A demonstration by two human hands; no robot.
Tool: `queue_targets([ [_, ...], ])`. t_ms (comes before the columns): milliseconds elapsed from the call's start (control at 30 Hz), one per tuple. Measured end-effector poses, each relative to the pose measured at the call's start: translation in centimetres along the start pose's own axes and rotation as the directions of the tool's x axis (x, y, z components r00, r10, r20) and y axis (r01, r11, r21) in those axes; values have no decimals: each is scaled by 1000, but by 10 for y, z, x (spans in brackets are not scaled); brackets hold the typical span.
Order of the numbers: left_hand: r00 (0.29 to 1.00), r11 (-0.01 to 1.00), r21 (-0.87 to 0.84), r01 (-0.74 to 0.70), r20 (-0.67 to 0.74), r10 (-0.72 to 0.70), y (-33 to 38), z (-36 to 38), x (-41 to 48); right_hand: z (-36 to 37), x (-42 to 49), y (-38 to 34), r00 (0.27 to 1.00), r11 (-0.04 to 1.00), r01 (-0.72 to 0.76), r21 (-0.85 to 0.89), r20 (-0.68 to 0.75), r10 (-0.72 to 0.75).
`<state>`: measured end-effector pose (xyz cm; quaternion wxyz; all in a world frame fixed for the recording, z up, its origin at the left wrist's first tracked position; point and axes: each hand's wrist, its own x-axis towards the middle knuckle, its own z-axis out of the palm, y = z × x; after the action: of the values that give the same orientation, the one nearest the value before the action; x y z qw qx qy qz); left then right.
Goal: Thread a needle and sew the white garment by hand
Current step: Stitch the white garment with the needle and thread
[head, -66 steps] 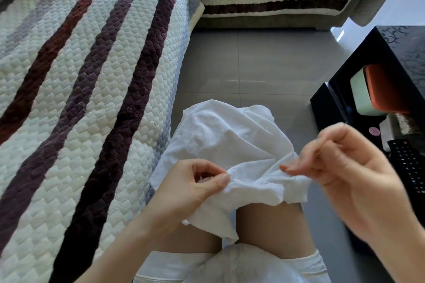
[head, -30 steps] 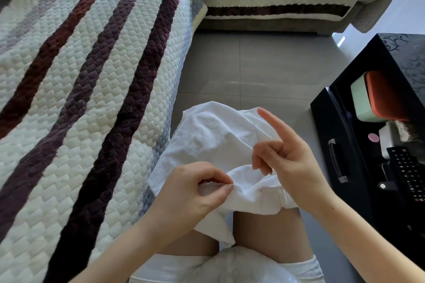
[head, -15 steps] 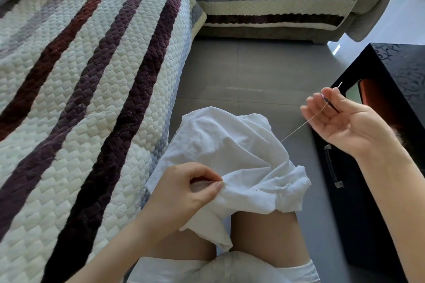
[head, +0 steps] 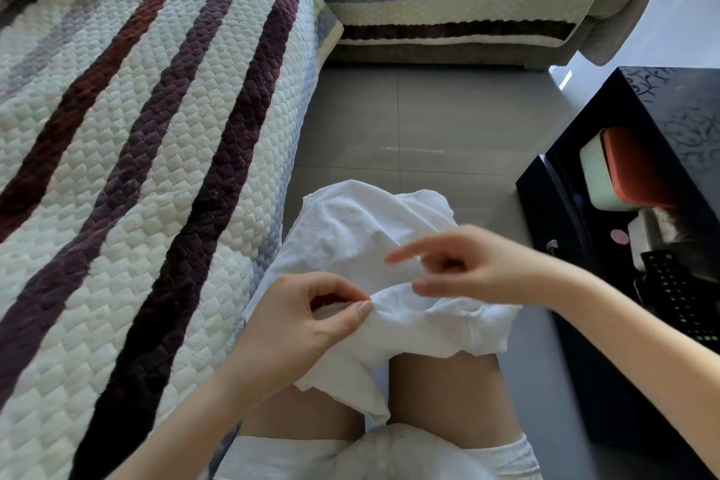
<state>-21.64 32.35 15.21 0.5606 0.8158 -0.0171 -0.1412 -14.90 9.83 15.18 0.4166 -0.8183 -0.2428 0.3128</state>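
The white garment [head: 350, 242] lies across the knees [head: 448, 401], a fold pinched by fingers [head: 339, 282] of the left hand [head: 300, 323]; the right hand [head: 479, 269], raised aside moments earlier, has returned over it, forefinger out, grip blurred.

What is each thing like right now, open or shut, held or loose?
white garment: crumpled over the knees, one fold pinched.
left hand: pinches the garment's fold.
right hand: blurred, over the garment, forefinger out; no needle visible.
black drawer: open.

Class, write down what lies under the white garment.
Two bare legs emerge beneath the white garment, which drapes over them; the knees themselves are covered and unseen.
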Motion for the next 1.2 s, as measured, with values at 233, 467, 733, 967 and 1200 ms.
queue_targets([
  [233, 1000, 1000, -22, 4, 11, -4, 2, -1, 0, 8, 1, -4, 998, 996, -50, -80, -53, 46],
  [467, 998, 1000, -6, 20, 63, -20, 1, 1, 3, -10, 9, -41, 952, 957, 148, 250, -297, -69],
  [733, 993, 996, -80, 44, 111, -35, 3, -2, 2, -7, 35, -59, 912, 961, 92, 262, -409, 24],
  [967, 991, 992, -107, 67, 119, -54, 9, 0, 0, -4, 42, -60, 896, 961, 73, 267, -442, 55],
  [1200, 983, 965, -210, 158, 125, -134, 10, -1, 2, 6, 44, -32, 871, 994, 40, 101, -492, 15],
])
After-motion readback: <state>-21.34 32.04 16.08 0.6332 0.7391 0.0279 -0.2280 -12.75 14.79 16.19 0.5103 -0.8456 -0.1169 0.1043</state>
